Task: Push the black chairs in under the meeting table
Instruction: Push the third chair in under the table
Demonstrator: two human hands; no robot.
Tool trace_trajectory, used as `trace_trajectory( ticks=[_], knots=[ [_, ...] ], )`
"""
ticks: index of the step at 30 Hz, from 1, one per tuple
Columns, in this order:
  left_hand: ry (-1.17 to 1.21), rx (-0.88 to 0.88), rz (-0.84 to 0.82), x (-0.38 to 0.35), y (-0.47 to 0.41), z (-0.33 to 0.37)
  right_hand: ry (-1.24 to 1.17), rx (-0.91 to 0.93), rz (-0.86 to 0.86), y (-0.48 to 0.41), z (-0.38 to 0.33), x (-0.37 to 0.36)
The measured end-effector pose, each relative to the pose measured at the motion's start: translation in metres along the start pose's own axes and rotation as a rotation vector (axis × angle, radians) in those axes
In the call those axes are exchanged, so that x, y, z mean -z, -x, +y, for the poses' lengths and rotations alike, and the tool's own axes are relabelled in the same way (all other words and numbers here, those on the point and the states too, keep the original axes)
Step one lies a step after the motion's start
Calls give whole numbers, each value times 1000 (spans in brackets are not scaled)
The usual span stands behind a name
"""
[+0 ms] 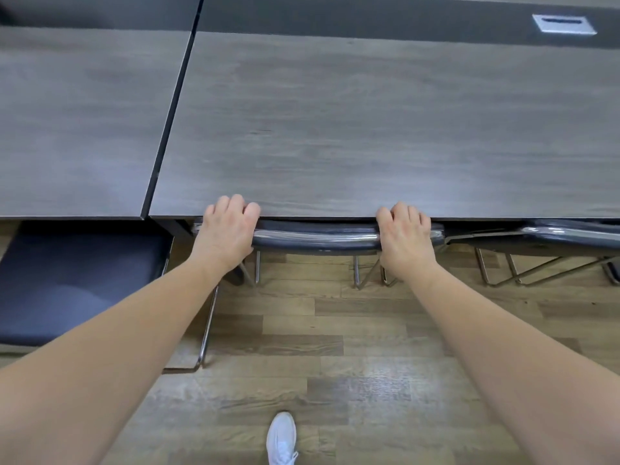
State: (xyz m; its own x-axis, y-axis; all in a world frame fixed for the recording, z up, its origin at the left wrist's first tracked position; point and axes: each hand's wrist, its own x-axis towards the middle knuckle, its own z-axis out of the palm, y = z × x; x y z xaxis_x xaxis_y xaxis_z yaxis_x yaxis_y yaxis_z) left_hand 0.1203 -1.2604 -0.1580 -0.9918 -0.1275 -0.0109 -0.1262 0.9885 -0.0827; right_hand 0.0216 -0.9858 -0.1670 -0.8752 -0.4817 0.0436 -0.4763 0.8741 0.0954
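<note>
A black chair [317,237] with a chrome frame stands right in front of me, its backrest top touching the near edge of the grey wood-grain meeting table [335,129]; its seat is hidden under the top. My left hand [225,231] grips the left end of the backrest. My right hand [406,235] grips the right end. A second black chair [567,234] sits tucked against the table edge at the right. At the left, a third chair's dark seat [73,280] sticks out well clear of the table.
A dark seam [174,112] divides two tabletops. A silver cable hatch [563,24] lies at the far right. Chrome sled legs [205,330] of the left chair reach onto the wooden floor [335,364]. My white shoe [281,437] is at the bottom.
</note>
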Motion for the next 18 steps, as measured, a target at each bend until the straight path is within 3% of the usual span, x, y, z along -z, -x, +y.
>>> trace_trajectory(
  ticks=[9,18],
  knots=[
    [-33,-25,47,-6,-3,-2,-4,19,-81,-3,1,5],
    [299,121,-260,34,6,0,-86,-55,-270,2,-17,45]
  ],
)
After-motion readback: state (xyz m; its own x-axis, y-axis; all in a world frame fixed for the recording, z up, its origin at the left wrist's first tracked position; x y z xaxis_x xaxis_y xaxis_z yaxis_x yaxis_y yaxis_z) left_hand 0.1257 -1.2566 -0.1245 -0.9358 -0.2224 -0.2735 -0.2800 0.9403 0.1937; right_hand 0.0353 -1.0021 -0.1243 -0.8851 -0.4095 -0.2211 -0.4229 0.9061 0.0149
